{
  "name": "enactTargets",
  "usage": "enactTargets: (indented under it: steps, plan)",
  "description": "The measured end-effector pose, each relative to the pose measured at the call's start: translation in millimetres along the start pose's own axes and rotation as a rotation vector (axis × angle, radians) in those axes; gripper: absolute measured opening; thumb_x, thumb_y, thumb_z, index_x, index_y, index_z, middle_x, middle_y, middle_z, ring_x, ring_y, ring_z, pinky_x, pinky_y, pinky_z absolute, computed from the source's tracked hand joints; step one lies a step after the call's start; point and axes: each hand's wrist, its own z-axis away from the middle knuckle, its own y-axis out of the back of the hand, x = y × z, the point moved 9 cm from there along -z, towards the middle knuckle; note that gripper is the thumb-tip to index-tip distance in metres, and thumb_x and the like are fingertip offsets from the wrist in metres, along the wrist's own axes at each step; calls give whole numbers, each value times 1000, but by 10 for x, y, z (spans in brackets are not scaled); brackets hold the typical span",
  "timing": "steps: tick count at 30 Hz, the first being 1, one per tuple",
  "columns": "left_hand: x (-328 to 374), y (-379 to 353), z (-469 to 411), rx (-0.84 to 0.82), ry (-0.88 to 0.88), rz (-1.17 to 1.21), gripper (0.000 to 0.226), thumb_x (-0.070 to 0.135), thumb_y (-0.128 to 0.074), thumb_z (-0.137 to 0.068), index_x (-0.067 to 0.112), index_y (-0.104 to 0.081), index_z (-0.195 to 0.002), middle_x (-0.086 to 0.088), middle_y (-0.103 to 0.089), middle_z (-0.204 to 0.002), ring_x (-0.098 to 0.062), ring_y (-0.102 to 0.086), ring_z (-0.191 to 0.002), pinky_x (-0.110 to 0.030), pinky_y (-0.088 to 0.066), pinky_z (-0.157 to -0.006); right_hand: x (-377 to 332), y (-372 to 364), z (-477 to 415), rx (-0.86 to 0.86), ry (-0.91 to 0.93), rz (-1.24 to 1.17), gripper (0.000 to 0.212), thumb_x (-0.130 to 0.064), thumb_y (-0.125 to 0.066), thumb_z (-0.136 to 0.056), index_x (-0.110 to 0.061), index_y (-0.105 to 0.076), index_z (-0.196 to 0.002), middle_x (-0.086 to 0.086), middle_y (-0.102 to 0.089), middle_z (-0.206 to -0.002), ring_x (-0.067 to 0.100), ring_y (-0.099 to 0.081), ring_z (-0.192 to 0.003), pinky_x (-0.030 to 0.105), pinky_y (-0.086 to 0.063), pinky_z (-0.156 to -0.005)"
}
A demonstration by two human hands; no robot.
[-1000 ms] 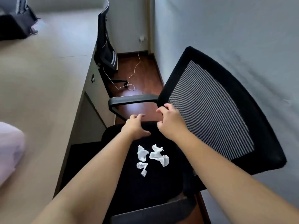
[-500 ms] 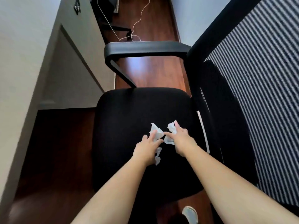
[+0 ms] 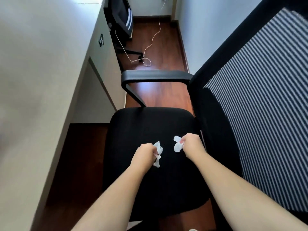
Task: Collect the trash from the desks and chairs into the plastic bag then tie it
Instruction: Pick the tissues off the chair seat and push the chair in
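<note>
Both hands hover just over the black chair seat. My left hand grips crumpled white tissue, with a strip hanging down below the fingers. My right hand grips another crumpled white tissue, which sticks out to the left of the fist. The two hands are a short gap apart. No plastic bag is in view.
The chair's striped mesh back rises at the right, its black armrest beyond the seat. A beige desk runs along the left. Further off stand a second black chair and a white cable on the wooden floor.
A second ago the hands were at the seat's far edge with the tissues lying loose. They came down onto the tissues, closed round them and have now drawn apart, each holding some.
</note>
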Motion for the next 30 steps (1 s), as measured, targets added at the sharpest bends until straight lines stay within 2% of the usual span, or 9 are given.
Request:
enactTargets:
  steps: [4,10,12,14,21,24,25,28,30]
  plan:
    - [254,752,288,124,16,48,23,8,-53,-82,18,-74,-84,0,-68,-93,-21,-66,-86,-29,-54,-77,-558,455,479,27,175,109,28,-3,-52,-88,-5,-67,-111,16,-60,-115,30,-53,-81,30,-43,-70]
    - [696,2182,1237,461,-32,99,18,8,-59,-81,15,-75,-80,-4,-69,-89,-24,-65,-85,-31,-52,-78,-1542,1236,1643,147,577,157,26,-5,-51,-80,-14,-72,-93,7,-65,-105,29,-64,-98,32,-54,-84]
    - [736,2460,1574,520,-21,75,18,9,-58,-82,15,-75,-82,-5,-69,-90,-24,-65,-85,-25,-48,-72,-1785,1340,2032,153,668,160,25,-6,-53,-81,-10,-72,-96,5,-64,-104,26,-62,-101,23,-48,-81]
    - [689,2739,1952,590,0,79,18,11,-59,-82,15,-76,-84,-5,-70,-92,-23,-65,-86,-22,-43,-69,-2014,1334,2433,140,769,171,27,1,-52,-86,-4,-71,-104,12,-64,-113,27,-61,-105,24,-45,-78]
    - [-54,3640,3297,826,80,24,22,4,-57,-78,9,-76,-87,-8,-75,-92,-23,-68,-89,-25,-46,-80,-2715,571,3772,72,1088,186,27,2,-51,-87,-4,-73,-102,14,-69,-111,26,-63,-104,18,-42,-76]
    - [-533,4130,3801,962,131,22,17,6,-59,-77,8,-76,-82,-9,-75,-85,-25,-68,-84,-24,-45,-76,-3167,190,4372,59,1218,117,28,-2,-49,-89,-6,-74,-102,13,-69,-111,21,-60,-87,3,-38,-59]
    - [-753,4302,3975,1000,156,27,16,5,-60,-76,7,-75,-81,-9,-75,-84,-25,-67,-83,-26,-47,-76,-3340,33,4591,51,1244,78,28,-1,-49,-89,-6,-74,-101,14,-69,-109,22,-60,-85,3,-40,-60]
    - [-1338,4735,4344,1077,231,16,17,3,-61,-76,7,-76,-83,-10,-75,-85,-25,-67,-83,-27,-49,-77,-3820,-390,5193,66,1349,16,31,1,-48,-86,-5,-75,-100,16,-70,-106,29,-64,-93,24,-51,-78]
    - [-1761,4910,4451,1074,289,16,18,3,-61,-76,7,-76,-85,-11,-74,-85,-27,-67,-83,-27,-49,-76,-4091,-743,5469,69,1386,23,30,1,-49,-86,-5,-75,-101,17,-71,-105,31,-66,-94,25,-51,-81]
